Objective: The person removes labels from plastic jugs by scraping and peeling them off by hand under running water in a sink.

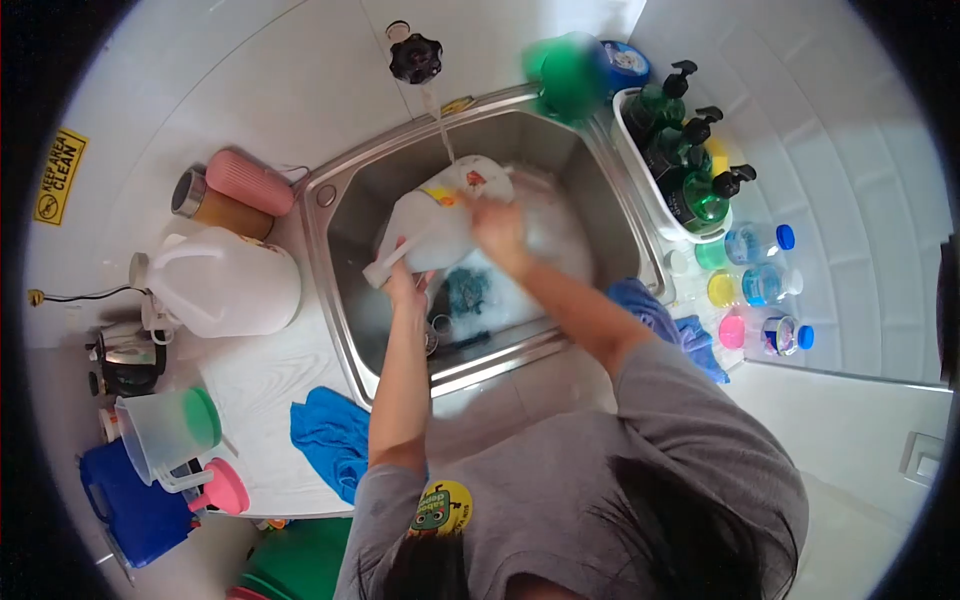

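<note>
White jug [428, 222] lies tilted on its side in the sink [370, 170], right under both my hands. My left fingers [403, 282] grasp it at the neck-and-handle end. My right fingers [492, 222] press on its upper side by the label; motion blur there, so I cannot tell whether they are curled, flat or holding something.

Just beyond my fingers, a thin stream of water [440, 122] runs from under the black tap knob [416, 60] down to the jug's far end. Suds [558, 245] spread right of my right fingers. Nearer me than the jug, a dark green patch [468, 290] sits in the suds, item unclear; the drain [440, 325] is close by my left wrist.

Left of my left fingers, on the desk [265, 370]: second white jug [235, 290], pink tumbler [250, 182] touching a brown tumbler [232, 208], kettle [130, 362], clear pitcher [155, 437] with green lid. Nearer me on that side, a blue cloth [330, 435] hangs over the desk edge.

Right of my right fingers, past the sink rim: white tray [712, 236] with green pump bottles [705, 200] standing in it, then small clear bottles [758, 285], two with blue caps. A darker blue cloth [655, 312] lies by my right forearm. Beyond my right fingers, blurred green object [567, 75], well apart from them.
</note>
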A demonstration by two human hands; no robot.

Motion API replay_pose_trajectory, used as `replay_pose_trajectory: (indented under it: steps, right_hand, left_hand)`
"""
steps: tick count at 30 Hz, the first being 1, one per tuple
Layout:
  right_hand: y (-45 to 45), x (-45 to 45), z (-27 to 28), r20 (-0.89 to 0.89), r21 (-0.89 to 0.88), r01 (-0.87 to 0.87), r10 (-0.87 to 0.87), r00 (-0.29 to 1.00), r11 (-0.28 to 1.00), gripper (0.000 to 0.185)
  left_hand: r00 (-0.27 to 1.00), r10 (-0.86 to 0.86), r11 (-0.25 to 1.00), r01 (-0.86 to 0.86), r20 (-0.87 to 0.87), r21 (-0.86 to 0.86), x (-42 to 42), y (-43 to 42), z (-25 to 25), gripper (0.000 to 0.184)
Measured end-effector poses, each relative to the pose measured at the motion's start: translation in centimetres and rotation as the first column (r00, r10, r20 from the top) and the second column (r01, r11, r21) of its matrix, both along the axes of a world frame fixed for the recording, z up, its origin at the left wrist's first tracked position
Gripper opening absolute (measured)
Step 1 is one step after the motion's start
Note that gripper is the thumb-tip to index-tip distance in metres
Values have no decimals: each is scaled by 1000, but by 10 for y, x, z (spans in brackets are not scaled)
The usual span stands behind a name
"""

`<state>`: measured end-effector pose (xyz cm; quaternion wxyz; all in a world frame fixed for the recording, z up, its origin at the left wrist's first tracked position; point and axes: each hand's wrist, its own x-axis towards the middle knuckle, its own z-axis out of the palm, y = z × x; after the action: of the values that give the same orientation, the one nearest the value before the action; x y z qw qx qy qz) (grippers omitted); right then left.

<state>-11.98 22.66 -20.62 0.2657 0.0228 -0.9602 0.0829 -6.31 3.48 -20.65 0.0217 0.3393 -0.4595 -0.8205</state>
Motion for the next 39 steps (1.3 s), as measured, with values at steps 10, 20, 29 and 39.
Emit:
replay_pose_trajectory:
  steps: [10,20,29,39]
  right_hand:
    - [-20,19,27,295,-477,-51,215,931,877,33]
    - [-42,40,23,227,-883,-45,510,830,467,31]
    - [-23,21,15,219,-887,-48,510,832,459,27]
    - [-6,-5,-48,159,-843,-58,349,923,535,29]
  left_hand:
    - [1000,-26,1000,25,-15,-16,-5,-16,-9,40]
    - [999,-22,994,18,36,107,4,-23,-17,48]
    - [999,36,999,-36,-23,-8,-1,2,-4,48]
    - [997,8,1000,-7,-80,18,1,0,-7,45]
